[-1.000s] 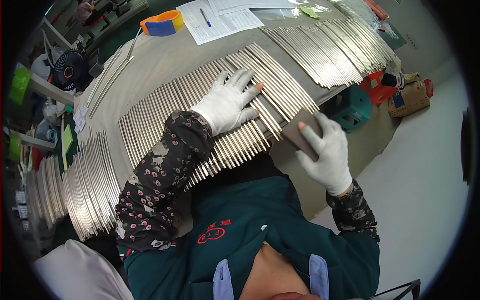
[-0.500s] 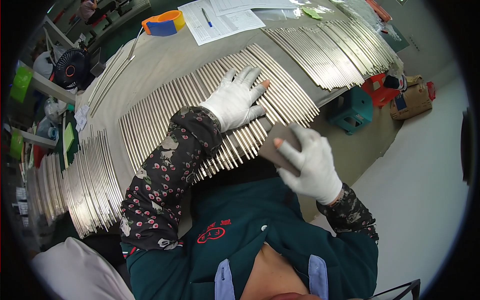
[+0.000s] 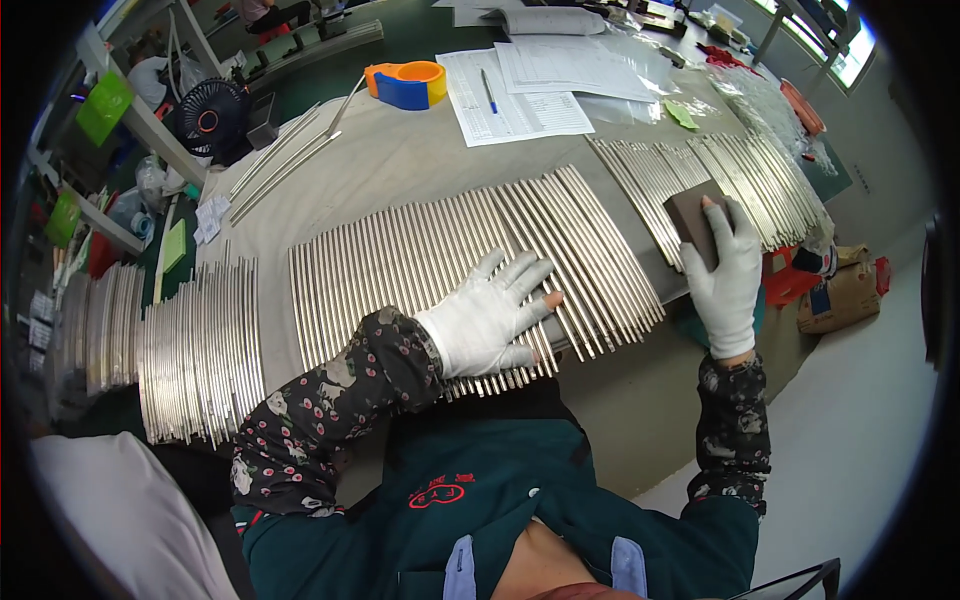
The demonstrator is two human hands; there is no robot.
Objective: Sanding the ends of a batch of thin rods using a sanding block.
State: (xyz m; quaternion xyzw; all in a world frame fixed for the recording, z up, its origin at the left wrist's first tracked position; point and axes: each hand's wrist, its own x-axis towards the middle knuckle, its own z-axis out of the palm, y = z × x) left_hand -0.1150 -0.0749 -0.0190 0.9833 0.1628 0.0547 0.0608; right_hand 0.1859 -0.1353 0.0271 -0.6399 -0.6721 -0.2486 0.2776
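A wide row of shiny metal rods (image 3: 400, 250) lies side by side across the middle of the table. My left hand (image 3: 485, 315), in a white glove with some bare fingertips, rests flat on the rods' near part, fingers spread. Off to the right, my gloved right hand (image 3: 728, 280) grips a grey-brown rectangular block (image 3: 697, 222), which looks like a sanding sponge. The block is over the near left part of a second row of rods (image 3: 770, 190); whether it touches them I cannot tell.
More rods (image 3: 200, 350) are stacked at the left. Behind the middle row are a blue-and-orange tape dispenser (image 3: 405, 85), papers (image 3: 510, 100) with a pen (image 3: 488, 90), and a few loose strips (image 3: 285, 170). A black fan (image 3: 212, 115) stands far left; a carton (image 3: 840, 295) sits right.
My right hand has carried the block from the middle row's near right corner over to the right-hand rods. My left hand stays spread on the middle row. The whole view has shifted.
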